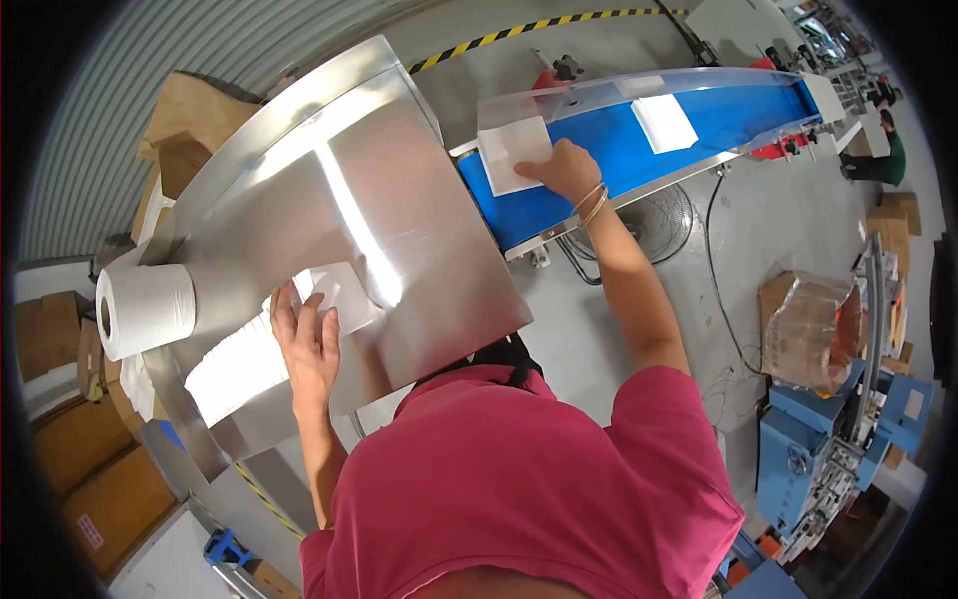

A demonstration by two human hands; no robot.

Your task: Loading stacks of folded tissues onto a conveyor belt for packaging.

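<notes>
My left hand [307,344] lies on the near end of a long row of white folded tissues [239,371], fingers apart. Under and beside its fingertips is a loose white tissue [344,290] on the shiny metal table [429,230]. My right hand [571,172], with bangles at the wrist, is over the blue conveyor belt [619,165]. Its thumb presses on a flat white stack of folded tissues [507,150] at the belt's near end; its other fingers curl and are partly hidden. Farther along the belt rests another white stack [664,124].
A white paper roll [150,309] stands at the table's left edge. A clear guard [589,92] runs along the belt's far side. Cardboard boxes [105,479] are at left, a plastic-lined carton [810,329] and blue machine [798,459] at right. A person [883,155] is far right.
</notes>
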